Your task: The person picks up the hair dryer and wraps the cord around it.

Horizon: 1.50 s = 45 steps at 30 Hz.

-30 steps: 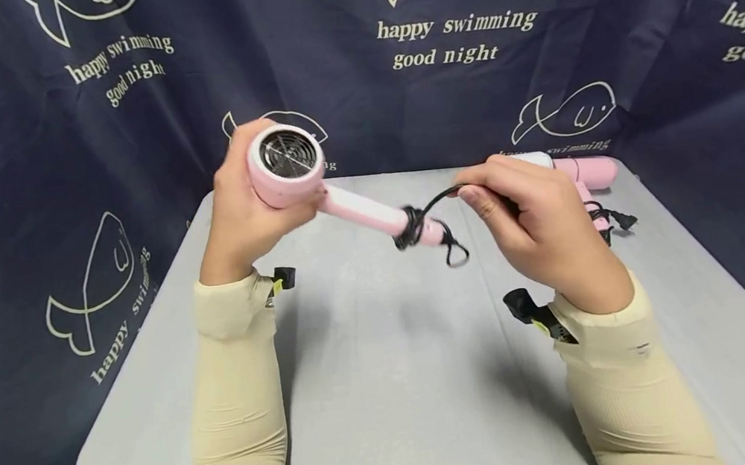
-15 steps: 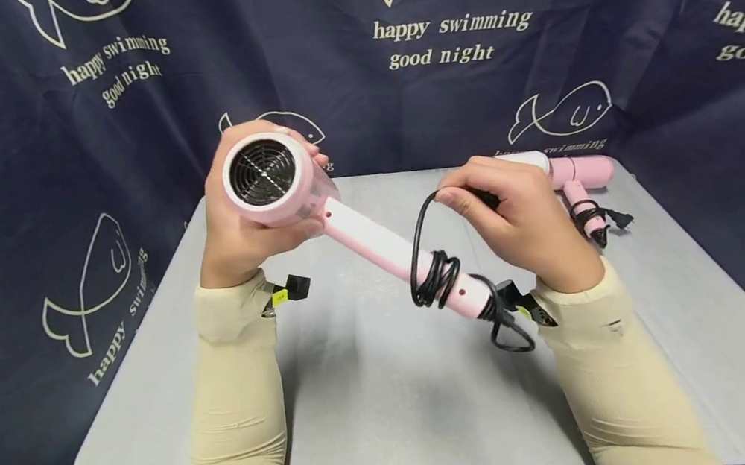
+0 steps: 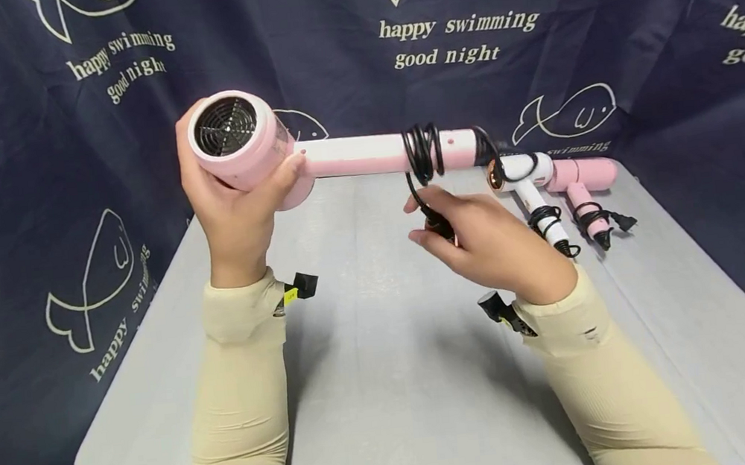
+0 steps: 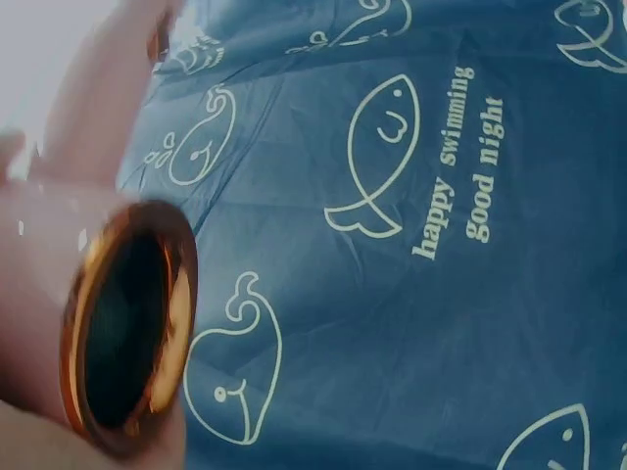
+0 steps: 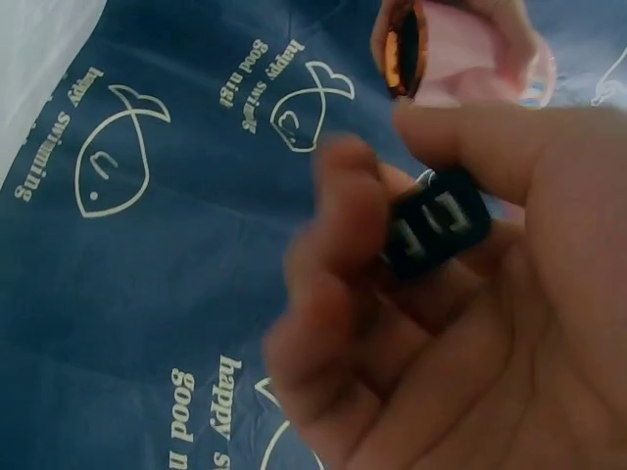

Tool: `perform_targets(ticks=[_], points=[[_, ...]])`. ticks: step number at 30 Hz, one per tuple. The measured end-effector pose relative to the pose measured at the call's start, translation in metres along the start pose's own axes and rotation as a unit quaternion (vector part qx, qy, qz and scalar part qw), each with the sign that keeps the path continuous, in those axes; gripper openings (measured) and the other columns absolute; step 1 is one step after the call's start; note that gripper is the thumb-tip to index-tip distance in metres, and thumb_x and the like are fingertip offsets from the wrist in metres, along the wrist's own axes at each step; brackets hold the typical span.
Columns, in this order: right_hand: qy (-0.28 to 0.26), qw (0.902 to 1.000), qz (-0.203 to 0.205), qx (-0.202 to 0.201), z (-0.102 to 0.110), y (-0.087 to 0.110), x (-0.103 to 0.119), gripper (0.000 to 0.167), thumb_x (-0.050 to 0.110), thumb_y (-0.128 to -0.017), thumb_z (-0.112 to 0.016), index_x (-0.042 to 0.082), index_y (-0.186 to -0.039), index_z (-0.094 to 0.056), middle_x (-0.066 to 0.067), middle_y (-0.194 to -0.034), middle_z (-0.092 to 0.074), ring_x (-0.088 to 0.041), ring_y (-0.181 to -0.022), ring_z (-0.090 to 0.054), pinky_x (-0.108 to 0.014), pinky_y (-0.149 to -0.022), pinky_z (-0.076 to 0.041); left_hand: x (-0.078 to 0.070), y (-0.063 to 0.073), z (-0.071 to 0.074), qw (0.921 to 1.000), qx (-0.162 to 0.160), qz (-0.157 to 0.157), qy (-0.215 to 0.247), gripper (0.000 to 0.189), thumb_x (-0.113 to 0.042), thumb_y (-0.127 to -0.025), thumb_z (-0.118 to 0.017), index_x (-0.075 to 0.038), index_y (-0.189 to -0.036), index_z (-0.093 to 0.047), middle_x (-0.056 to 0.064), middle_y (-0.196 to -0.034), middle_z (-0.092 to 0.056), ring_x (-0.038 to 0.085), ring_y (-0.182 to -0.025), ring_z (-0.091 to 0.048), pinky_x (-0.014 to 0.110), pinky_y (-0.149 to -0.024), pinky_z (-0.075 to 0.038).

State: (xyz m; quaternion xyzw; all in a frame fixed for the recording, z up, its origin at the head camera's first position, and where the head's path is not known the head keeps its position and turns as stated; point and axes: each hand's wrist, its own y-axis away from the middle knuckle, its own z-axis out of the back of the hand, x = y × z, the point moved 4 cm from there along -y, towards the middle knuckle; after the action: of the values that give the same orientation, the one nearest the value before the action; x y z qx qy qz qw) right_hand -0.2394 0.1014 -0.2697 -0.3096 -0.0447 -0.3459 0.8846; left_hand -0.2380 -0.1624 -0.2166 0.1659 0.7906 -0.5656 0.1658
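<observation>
A pink and white hair dryer (image 3: 365, 157) is up in the air over the table, its handle about level and pointing right. My left hand (image 3: 230, 220) grips it round the barrel, with the black intake grille facing up toward the head camera. The left wrist view shows its copper-coloured nozzle rim (image 4: 172, 367). A black cord (image 3: 424, 154) is wound round the handle near its end. Just below those coils, my right hand (image 3: 491, 240) holds the cord's black plug (image 5: 439, 223) between thumb and fingers, prongs facing the right wrist camera.
At the back right of the grey table (image 3: 388, 396) lie a white hair dryer (image 3: 531, 196) and a pink hair dryer (image 3: 585, 174), each with its cord wound on the handle. A dark blue curtain (image 3: 342, 56) with fish drawings hangs behind and at both sides.
The held dryer has risen to the left, and its handle has swung up from a downward slant to level. My right hand has gone from above the cord coils to below them, uncovering the white dryer.
</observation>
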Motion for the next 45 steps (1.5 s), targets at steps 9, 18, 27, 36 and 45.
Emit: perform_targets(ticks=[9, 18, 27, 36, 45], points=[[0.087, 0.9961, -0.010, -0.008, 0.007, 0.007, 0.009, 0.038, 0.023, -0.099, -0.059, 0.009, -0.135, -0.058, 0.002, -0.077, -0.057, -0.017, -0.069, -0.055, -0.036, -0.065, -0.050, -0.002, 0.001, -0.008, 0.9943, 0.006, -0.015, -0.105, 0.069, -0.001, -0.065, -0.090, 0.001, -0.125, -0.058, 0.005, -0.118, -0.064, 0.029, -0.113, -0.062, 0.042, -0.105, -0.048], [0.130, 0.9819, 0.051, -0.128, 0.021, 0.008, 0.016, 0.020, 0.019, -0.092, -0.067, 0.012, -0.111, -0.068, 0.002, -0.073, -0.062, -0.011, -0.059, -0.052, -0.034, -0.053, -0.044, -0.002, 0.010, -0.022, 0.9658, 0.099, 0.039, -0.236, 0.065, -0.002, -0.065, -0.087, 0.001, -0.124, -0.061, 0.009, -0.118, -0.068, 0.013, -0.110, -0.062, 0.029, -0.101, -0.048], [0.055, 0.9884, 0.022, -0.140, 0.025, 0.005, 0.002, 0.049, 0.024, -0.085, -0.087, 0.005, -0.119, -0.057, 0.001, -0.075, -0.069, -0.005, -0.057, -0.057, -0.022, -0.055, -0.045, -0.003, 0.014, -0.028, 0.9519, 0.232, 0.012, -0.200, 0.066, 0.007, -0.061, -0.089, 0.003, -0.121, -0.061, 0.014, -0.114, -0.067, 0.017, -0.107, -0.063, 0.033, -0.099, -0.050], [0.037, 0.9837, 0.034, -0.172, 0.019, 0.004, -0.011, 0.034, 0.027, -0.084, -0.088, 0.010, -0.100, -0.065, 0.009, -0.060, -0.062, 0.002, -0.048, -0.055, -0.019, -0.051, -0.044, -0.003, 0.014, -0.028, 0.9536, 0.260, 0.037, -0.147, 0.069, 0.011, -0.058, -0.089, 0.004, -0.121, -0.061, 0.013, -0.113, -0.068, 0.019, -0.107, -0.064, 0.034, -0.099, -0.051], [0.077, 0.9894, 0.059, -0.107, 0.003, 0.001, -0.004, 0.043, 0.043, -0.088, -0.080, 0.016, -0.121, -0.074, 0.002, -0.098, -0.073, -0.014, -0.081, -0.067, -0.036, -0.073, -0.056, -0.001, 0.012, -0.025, 0.9594, 0.221, 0.050, -0.168, 0.067, 0.009, -0.061, -0.089, 0.003, -0.122, -0.063, 0.012, -0.116, -0.069, 0.018, -0.108, -0.064, 0.033, -0.098, -0.051]])
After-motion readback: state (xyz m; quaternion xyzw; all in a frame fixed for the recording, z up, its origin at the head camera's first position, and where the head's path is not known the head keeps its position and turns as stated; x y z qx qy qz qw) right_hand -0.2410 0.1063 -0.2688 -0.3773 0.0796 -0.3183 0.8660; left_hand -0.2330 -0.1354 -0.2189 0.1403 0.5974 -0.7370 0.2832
